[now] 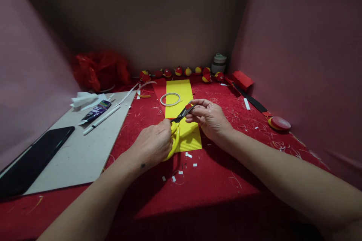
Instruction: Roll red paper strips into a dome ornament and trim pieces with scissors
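Observation:
My left hand (pixel 154 141) is closed round the yellow handles of a pair of scissors (pixel 175 131). Their dark blades are apart and point up to the right, towards my right hand (pixel 210 117). Between the fingertips of that hand is a small red piece (pixel 188 106), which looks like paper and lies at the blade tips. Whether the blades touch it I cannot tell. Under both hands lies a yellow corrugated sheet (pixel 181 87), with a red corrugated sheet (pixel 160 92) partly beneath it. A ring of narrow tape (pixel 170 99) rests on the yellow sheet.
Small red and yellow balls (pixel 178 70) line the back, near a lidded jar (pixel 219 63). On the left, a grey board (pixel 96 150) bears a phone (pixel 36 158), a glue tube (pixel 96 112) and a pen (pixel 102 120). A red box (pixel 242 80) stands right; paper scraps (pixel 189 154) lie in front.

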Action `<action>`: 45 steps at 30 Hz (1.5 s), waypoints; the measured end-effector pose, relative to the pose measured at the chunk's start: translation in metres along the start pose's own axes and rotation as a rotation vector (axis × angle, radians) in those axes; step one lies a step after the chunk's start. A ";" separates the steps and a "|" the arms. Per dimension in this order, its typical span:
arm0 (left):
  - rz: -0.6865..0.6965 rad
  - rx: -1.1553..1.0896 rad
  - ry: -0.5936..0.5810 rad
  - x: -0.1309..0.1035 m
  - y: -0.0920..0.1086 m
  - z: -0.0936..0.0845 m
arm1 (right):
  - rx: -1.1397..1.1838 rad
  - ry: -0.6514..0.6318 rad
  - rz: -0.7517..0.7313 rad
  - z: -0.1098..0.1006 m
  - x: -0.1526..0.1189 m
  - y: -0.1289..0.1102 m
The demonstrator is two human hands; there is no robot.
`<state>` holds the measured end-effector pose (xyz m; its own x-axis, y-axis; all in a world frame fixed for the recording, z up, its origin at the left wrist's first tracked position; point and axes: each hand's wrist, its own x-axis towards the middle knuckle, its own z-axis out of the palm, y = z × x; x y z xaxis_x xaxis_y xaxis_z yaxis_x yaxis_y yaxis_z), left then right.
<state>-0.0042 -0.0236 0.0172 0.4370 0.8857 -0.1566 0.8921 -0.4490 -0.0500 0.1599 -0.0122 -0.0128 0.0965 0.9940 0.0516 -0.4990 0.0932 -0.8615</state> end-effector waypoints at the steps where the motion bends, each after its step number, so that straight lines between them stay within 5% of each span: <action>1: 0.001 0.002 0.001 0.000 0.000 0.000 | 0.001 -0.004 0.000 0.000 0.000 0.000; 45: -0.048 0.107 -0.064 0.001 0.003 -0.004 | 0.000 -0.055 0.049 -0.004 0.004 0.003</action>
<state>-0.0006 -0.0234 0.0212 0.3828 0.8988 -0.2137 0.8930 -0.4193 -0.1638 0.1625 -0.0086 -0.0171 0.0240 0.9990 0.0370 -0.5023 0.0441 -0.8636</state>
